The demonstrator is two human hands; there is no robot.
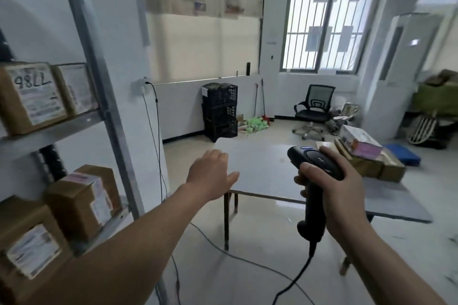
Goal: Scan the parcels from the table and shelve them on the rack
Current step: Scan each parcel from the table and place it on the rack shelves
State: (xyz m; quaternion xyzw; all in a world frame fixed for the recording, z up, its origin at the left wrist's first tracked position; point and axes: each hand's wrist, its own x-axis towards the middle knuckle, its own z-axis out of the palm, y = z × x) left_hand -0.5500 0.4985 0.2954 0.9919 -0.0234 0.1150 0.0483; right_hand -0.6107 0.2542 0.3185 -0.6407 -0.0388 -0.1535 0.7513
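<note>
The right fingers curl round the handle of the scanner, the thumb laid across its neck and one fingertip up beside its head. So the right hand grips the scanner upright above the near edge of the table, head pointing away from the person. A cable hangs from the butt of the handle to the floor in front of the table.

The left fingers lie loosely straight and close together, thumb spread to the side, holding nothing. The left hand hovers palm down over the table's near left corner; whether it touches the top I cannot tell.

The parcels sit stacked at the table's far right end: brown boxes below, a white and pink box on top.

The rack stands to the left of the table. Its upper shelf holds two labelled brown boxes, one marked by hand "98LL"; the shelf below holds more boxes.

Beyond the table's far edge stand stacked black crates, a black chair and a barred window.
</note>
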